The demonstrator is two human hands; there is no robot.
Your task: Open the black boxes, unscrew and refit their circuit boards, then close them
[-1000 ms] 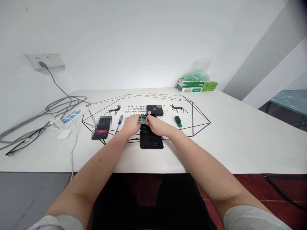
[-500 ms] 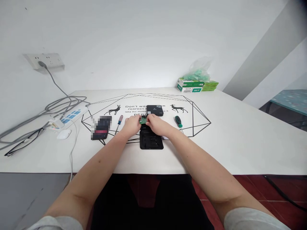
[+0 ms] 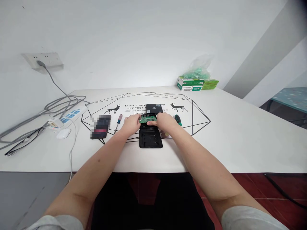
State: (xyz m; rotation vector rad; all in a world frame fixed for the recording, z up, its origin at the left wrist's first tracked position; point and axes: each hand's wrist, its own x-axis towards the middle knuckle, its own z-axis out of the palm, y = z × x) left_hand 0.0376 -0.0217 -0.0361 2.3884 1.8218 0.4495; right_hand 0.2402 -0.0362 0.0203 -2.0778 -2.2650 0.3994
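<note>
A green circuit board (image 3: 148,119) lies between my hands, over a black plastic casing. My left hand (image 3: 132,124) is closed at the board's left edge, its fingertips partly hidden. My right hand (image 3: 166,122) grips the right end, the thumb lying on the front edge and the fingers hidden behind. Nearer to me a black cover (image 3: 151,139) lies flat, showing slots. Behind the board is a flat black box (image 3: 154,108) with small labels. Something small and brownish, hard to make out, shows under my right wrist.
A screwdriver (image 3: 118,122) lies left of my left hand, and a green-handled screwdriver (image 3: 177,119) right of my right one. Further left are a pixelated dark phone-like object (image 3: 101,127), a white mouse (image 3: 63,133), a power strip (image 3: 71,117) and cables. Green boxes (image 3: 190,83) stand at the back.
My right hand has moved right along the circuit board to its right end, so more of the board shows. My left hand stays at the left edge.
</note>
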